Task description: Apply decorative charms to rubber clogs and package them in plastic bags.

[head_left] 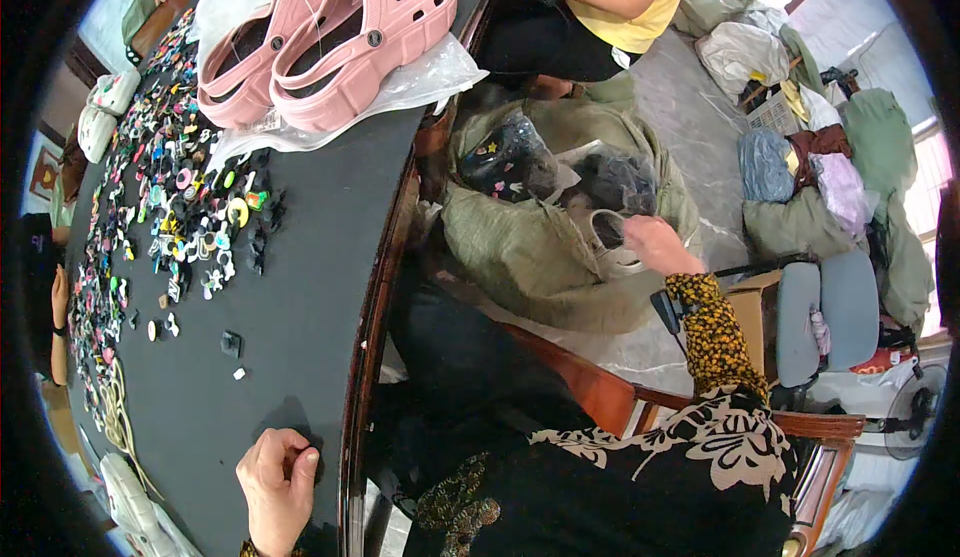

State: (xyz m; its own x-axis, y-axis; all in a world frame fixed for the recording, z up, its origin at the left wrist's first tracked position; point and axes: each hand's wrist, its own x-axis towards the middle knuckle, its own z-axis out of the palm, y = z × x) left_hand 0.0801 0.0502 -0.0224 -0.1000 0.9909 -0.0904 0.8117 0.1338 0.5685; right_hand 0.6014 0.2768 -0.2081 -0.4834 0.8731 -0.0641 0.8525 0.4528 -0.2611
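My left hand [278, 482] rests on the dark table near its front edge, fingers curled in and thumb laid against them; whatever may be inside is hidden. Off to the right, my right hand [660, 247] reaches down into a large green woven sack [540, 267]. Its fingers close on the edge of an off-white clog [618, 262], partly hidden by the hand. Dark clogs in clear plastic [512, 162] lie in the sack beside it. A pair of pink clogs [365, 52] with small charms stands on plastic wrapping at the table's far end.
Many small colourful shoe charms [190, 187] spread over the table's left side, with a cord [118, 422] nearby. A person in a yellow top [630, 2] sits beyond the sack. Bags and cloth bundles [800, 172] pile up at right, near a grey chair [848, 307].
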